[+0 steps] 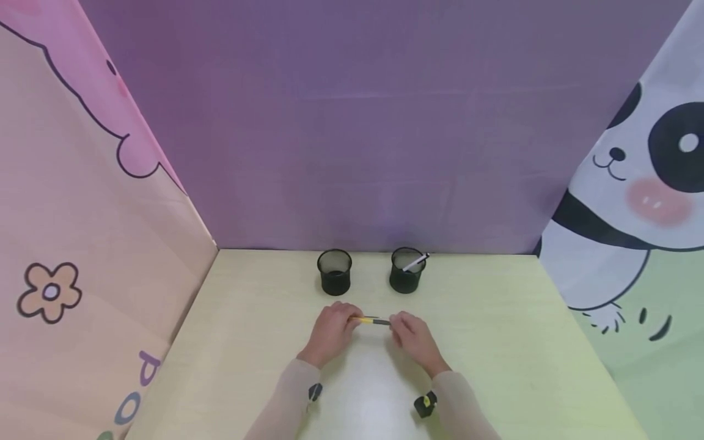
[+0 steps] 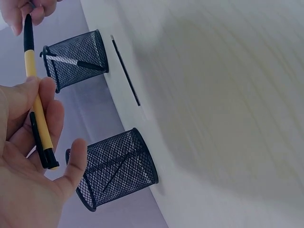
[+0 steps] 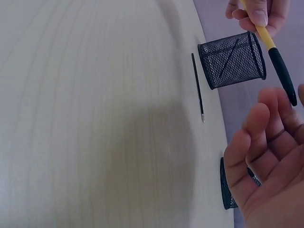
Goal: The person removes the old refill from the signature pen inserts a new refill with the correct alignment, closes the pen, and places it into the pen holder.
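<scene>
My left hand (image 1: 333,328) pinches the yellow barrel of a ballpoint pen (image 2: 39,107), whose black clip and button end lie over the palm. At the pen's black tip, my right hand (image 1: 415,337) has its thumb and forefinger on either side of the point, pinching it. The pen is held level between both hands above the table. Beyond it a thin black pen refill (image 2: 126,70) lies on the tabletop. A black mesh cup (image 1: 334,282) stands behind the left hand with a thin dark stick inside. Another mesh cup (image 1: 404,281) holds a white-and-black pen (image 1: 416,262).
The pale wooden table (image 1: 247,342) ends at a purple backdrop (image 1: 352,153). Printed cartoon sheets hang at the left and right sides. A small dark device (image 1: 425,404) sits at the right wrist, another (image 1: 315,392) at the left.
</scene>
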A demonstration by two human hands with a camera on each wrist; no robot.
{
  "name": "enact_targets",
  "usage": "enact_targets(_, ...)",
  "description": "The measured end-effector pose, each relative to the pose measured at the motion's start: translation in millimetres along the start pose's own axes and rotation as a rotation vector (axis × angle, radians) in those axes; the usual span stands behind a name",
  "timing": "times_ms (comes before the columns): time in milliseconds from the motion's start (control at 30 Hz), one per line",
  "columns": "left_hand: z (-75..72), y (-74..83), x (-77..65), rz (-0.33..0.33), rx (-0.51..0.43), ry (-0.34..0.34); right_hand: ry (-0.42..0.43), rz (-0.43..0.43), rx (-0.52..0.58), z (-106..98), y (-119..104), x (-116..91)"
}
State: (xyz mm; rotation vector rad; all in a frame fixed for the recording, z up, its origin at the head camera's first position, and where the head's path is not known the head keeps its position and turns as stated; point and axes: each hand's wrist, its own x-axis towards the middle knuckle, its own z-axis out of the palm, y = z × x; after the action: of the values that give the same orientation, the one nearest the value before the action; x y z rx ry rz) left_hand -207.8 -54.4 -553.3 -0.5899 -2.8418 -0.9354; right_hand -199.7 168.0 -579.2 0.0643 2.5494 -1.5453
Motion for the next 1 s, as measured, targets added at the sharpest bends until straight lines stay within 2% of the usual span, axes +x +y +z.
enact_targets(167, -1.9, 0.1, -0.1, -0.020, -0.009, -0.016, -0.010, -0.006, 0.012, -0.2, -1.1, -0.8)
enact_targets(400, -2.0, -0.5, 0.1, 0.002, 0.017, -0.023, -0.023, -0.064, -0.048, 1.5, -2.3, -5.2)
enact_targets(700, -1.9, 2.3, 0.0, 0.012, 0.034, -0.032, -0.020, -0.043, -0.069, 3.4, -1.6, -5.7)
enact_targets(1000, -2.6, 4.5, -1.4, -0.006, 0.001, -0.086, -0.030, -0.029, -0.107, -1.3, -1.4, -5.2)
